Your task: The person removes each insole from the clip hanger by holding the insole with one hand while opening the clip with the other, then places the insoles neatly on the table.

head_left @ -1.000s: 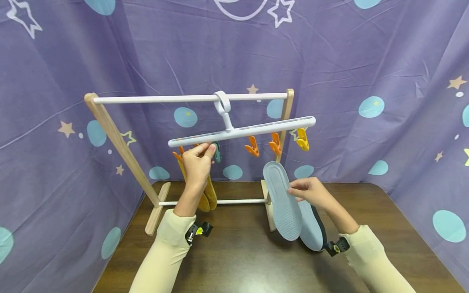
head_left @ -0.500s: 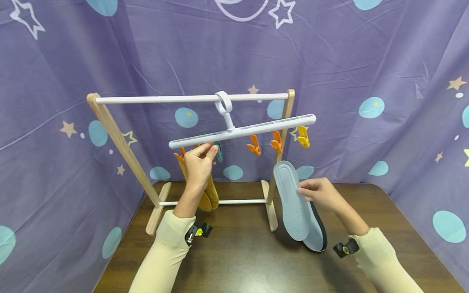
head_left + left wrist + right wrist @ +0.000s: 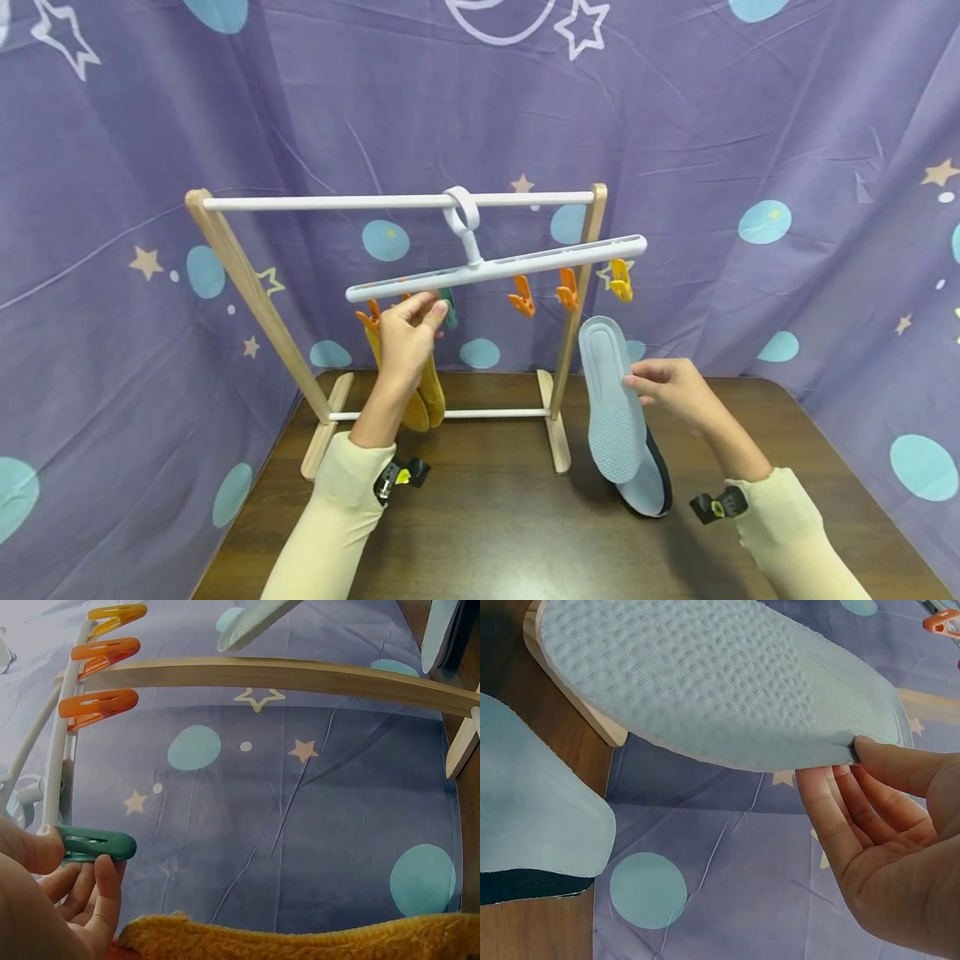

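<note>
We log fuzzy mustard insoles (image 3: pixel 431 393) hung, centre-left; left hand (image 3: pixel 407 342) pinching green plastic clip (image 3: pixel 105 844); right hand (image 3: pixel 675 392) pinching pale-blue dimpled insole (image 3: pixel 611 408), centre-right, unclipped; black-edged blue insole (image 3: pixel 647 485) unhung, lower right.

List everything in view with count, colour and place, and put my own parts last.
Rack: 1, pale wood with white rods, standing on the table
Hanger: 1, white, hooked over the top rod, tilted
Orange clips: at least 3, orange, along both halves of the hanger
Green clip: 1, green, near the hanger's middle
Yellow clip: 1, yellow, hanger's right end
Ochre insoles: 2, ochre, under the hanger's left half
Held insole: 1, pale blue, right hand
Other insole: 1, pale blue, dark-edged, partly behind the held insole
Table: 1, brown, under the rack
Cloth: purple, patterned, behind
Sleeves: 2, cream, forearms
Left hand: 1, bare, pinching the green clip
Right hand: 1, bare, pinching the held insole
</note>
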Demonstrator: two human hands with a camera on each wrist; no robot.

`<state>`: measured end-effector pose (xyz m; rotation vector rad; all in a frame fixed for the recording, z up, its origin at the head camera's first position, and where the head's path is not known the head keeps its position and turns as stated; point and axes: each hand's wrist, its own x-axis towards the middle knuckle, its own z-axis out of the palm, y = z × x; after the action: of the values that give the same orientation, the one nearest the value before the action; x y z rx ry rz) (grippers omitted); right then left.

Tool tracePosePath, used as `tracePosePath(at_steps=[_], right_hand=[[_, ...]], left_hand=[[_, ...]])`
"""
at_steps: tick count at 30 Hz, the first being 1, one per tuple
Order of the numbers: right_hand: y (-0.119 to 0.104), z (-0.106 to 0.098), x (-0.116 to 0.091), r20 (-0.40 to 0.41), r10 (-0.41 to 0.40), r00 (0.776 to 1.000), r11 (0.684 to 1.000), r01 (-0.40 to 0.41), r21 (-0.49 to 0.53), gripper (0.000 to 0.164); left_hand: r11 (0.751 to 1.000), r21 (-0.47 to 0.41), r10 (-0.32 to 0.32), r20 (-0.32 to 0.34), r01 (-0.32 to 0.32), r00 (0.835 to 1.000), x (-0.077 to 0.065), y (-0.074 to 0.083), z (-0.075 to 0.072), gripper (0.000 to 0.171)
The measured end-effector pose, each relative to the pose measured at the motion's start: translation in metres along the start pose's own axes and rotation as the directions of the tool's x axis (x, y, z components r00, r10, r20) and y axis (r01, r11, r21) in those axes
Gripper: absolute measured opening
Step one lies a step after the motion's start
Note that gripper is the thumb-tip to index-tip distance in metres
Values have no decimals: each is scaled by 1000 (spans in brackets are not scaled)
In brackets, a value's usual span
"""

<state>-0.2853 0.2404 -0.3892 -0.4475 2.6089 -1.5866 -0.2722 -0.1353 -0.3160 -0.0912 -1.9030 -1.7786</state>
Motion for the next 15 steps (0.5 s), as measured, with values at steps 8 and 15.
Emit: tracePosePath(at_steps=[8, 15], right_hand=[[3, -7, 1, -40, 36, 999, 999, -34, 39, 44], [5, -11, 1, -76, 33, 997, 999, -30, 44, 45]], left_hand=[[999, -32, -37, 78, 40, 996, 1, -1, 0, 30], [995, -62, -75, 110, 82, 991, -1, -2, 0, 33]])
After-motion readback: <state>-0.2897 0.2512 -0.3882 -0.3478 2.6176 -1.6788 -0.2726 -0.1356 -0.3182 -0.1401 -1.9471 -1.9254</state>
